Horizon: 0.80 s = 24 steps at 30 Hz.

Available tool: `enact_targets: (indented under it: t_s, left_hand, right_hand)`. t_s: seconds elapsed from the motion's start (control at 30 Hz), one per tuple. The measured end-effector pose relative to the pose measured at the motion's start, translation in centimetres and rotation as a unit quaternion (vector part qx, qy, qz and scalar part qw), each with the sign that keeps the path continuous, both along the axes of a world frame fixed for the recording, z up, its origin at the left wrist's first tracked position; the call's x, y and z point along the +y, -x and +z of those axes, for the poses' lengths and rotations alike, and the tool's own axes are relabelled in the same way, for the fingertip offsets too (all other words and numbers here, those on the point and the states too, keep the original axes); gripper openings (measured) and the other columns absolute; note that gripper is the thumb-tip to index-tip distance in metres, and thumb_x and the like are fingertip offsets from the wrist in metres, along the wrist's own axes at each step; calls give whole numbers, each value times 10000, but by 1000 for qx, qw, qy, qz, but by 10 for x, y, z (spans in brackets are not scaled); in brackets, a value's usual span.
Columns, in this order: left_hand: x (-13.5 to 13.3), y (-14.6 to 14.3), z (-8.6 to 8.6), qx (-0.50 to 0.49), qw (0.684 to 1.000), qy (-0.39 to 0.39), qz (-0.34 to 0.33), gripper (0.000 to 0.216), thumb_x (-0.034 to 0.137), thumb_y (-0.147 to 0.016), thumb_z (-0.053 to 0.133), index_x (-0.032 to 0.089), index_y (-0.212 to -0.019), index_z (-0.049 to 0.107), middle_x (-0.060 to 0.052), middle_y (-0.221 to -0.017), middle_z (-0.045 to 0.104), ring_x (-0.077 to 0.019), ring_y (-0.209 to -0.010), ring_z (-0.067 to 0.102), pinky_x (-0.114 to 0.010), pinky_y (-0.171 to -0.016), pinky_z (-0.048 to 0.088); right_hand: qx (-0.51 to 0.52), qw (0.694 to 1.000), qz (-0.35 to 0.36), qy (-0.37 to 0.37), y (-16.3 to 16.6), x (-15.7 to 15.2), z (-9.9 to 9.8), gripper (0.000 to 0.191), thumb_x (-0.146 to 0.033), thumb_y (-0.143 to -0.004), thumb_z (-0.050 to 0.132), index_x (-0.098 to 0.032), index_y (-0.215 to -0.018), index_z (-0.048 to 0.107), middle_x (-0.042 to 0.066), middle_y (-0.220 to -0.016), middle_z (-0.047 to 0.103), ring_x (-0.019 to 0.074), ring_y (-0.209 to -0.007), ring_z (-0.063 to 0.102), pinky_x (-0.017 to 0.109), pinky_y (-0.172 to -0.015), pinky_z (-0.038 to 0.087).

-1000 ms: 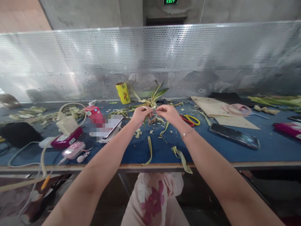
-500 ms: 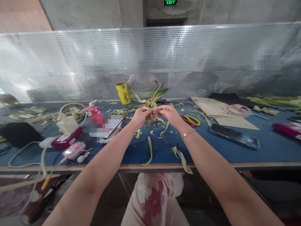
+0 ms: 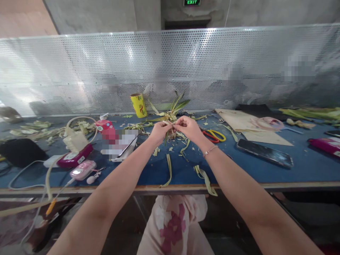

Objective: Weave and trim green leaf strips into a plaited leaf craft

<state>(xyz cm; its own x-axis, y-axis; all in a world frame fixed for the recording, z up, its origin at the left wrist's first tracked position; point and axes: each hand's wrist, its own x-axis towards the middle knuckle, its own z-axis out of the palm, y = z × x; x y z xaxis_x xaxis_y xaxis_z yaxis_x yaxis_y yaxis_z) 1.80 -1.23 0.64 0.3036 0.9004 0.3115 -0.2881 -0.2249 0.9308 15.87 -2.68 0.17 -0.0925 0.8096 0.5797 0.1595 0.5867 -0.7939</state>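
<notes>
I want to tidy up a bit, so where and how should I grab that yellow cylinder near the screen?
Probably around the middle of the yellow cylinder, from the front left: it stands on end, so its rounded side offers a hold, while leaves spread to its right and the perforated screen is behind.

The left hand point(image 3: 158, 132) and right hand point(image 3: 189, 129) pinch a small pale strip point(image 3: 167, 123) above the littered blue surface point(image 3: 154, 173), near red and yellow looped handles point(image 3: 212, 135).
</notes>
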Motion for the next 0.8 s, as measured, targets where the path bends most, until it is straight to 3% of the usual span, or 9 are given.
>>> enact_targets:
  t_s: [0.33, 0.6, 0.8]
  left_hand:
    - [-5, -8, 1, -70, 993, 89, 18, 120, 149, -616, 693, 94, -629, 587, -31, -585, 603, -106, -563, 574, -260, -622, 464]
    - [-5, -9, -1, -77, 995, 68, 14, 158, 182, -584, 729, 94, -639, 610, -21, -595, 614, -101, -568, 579, -251, -627, 452]
    - [-6, -10, -2, -70, 996, 56, 21, 202, 227, -551, 763, 105, -627, 620, -17, -601, 614, -106, -586, 588, -246, -618, 445]
  right_hand:
    - [-41, 998, -31, -33, -2, 6, -3, 195, -308, -722, 619, -180, -861, 573, 43, -780, 633, 150, -692, 603, 315, -674, 506]
    - [14, 999, -49, 12, 1, -2, 4, 194, -352, -678, 645, -175, -755, 620, 28, -677, 639, 142, -610, 590, 274, -549, 487]
    - [25, 997, -49, 49, -1, -1, 7, 199, -333, -639, 667, -162, -737, 646, 30, -665, 651, 130, -573, 576, 273, -543, 483]
